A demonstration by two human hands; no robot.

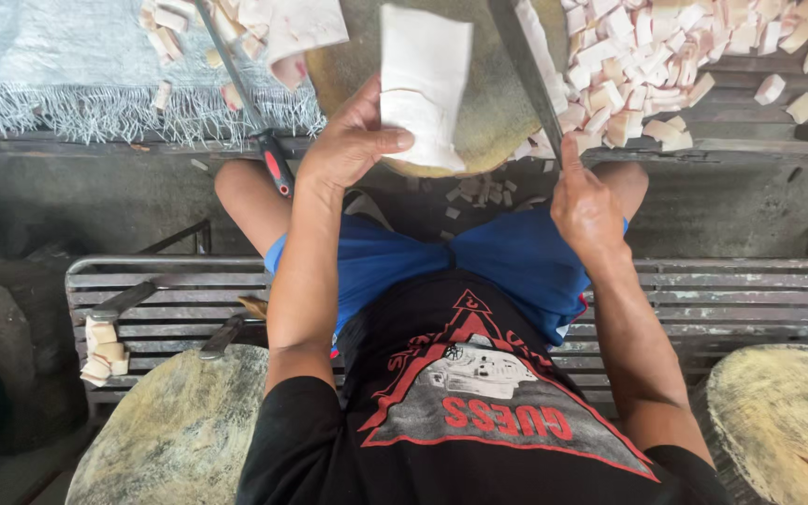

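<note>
While no bowl or tray shows anywhere, the cut goods lie loose: a heap of pale cubes [647,65] spreads over the table [759,140] at the upper right of the frame, and a smaller scatter of pieces [175,23] rests on a frayed white cloth [58,65] at the upper left. Between them, at top centre, sits a round wooden block [497,103]. The left hand [353,140], just left of centre, is closed on a white slab [423,84], thumb across its lower end, so the slab stands upright above the hand and over the block's near edge. The right hand [586,201], right of centre, is wrapped around the handle of a cleaver [526,65], whose blade runs up and leftward over the block, just beside the slab but apart from it. A second knife [245,93] with a red and black handle lies slanted at the upper left, its tip among the pieces on the cloth. At the lower left, a few more cubes [103,351] sit on a slatted bench [170,299], near another round block [180,430].
</note>
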